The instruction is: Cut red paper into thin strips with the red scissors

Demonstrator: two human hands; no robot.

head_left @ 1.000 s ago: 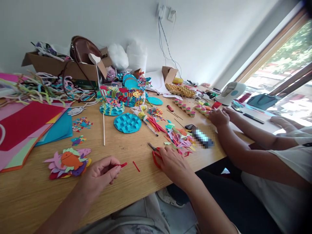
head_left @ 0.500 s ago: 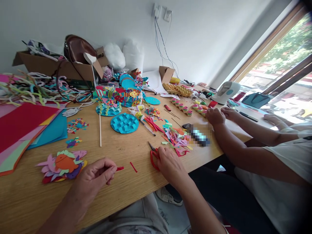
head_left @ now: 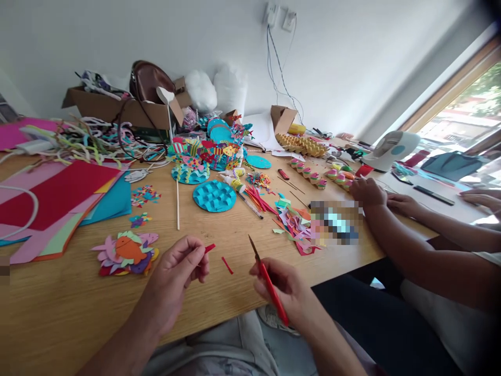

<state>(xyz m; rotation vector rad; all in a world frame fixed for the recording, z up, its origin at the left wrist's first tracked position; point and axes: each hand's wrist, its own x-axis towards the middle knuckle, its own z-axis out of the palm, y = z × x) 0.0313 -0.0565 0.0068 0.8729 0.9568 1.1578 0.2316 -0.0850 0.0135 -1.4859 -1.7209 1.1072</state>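
My left hand [head_left: 183, 266] pinches a small red paper strip [head_left: 210, 248], whose end sticks out past the fingertips. A second thin red strip [head_left: 227, 265] lies on the table between my two hands. Red-handled scissors [head_left: 271, 290] are gripped in my right hand [head_left: 287, 284], raised over the table's front edge with the blades pointing up and away. To the left of my left hand is a pile of cut paper fish [head_left: 129, 251], an orange one on top. Beyond my hands lies a round blue piece with raised paper loops [head_left: 214, 197].
Coloured paper sheets [head_left: 74, 198] cover the table's left side. Paper scraps [head_left: 299, 222] lie right of centre, behind my right hand. Glue bottles [head_left: 234, 182] and a pen [head_left: 251, 204] lie near the blue round. At the right, a co-worker's arms [head_left: 399, 230] reach over the table.
My right hand has lifted the scissors off the table and turned them upright. My left hand still holds the red strip, now tilted upward. The view has swung left.
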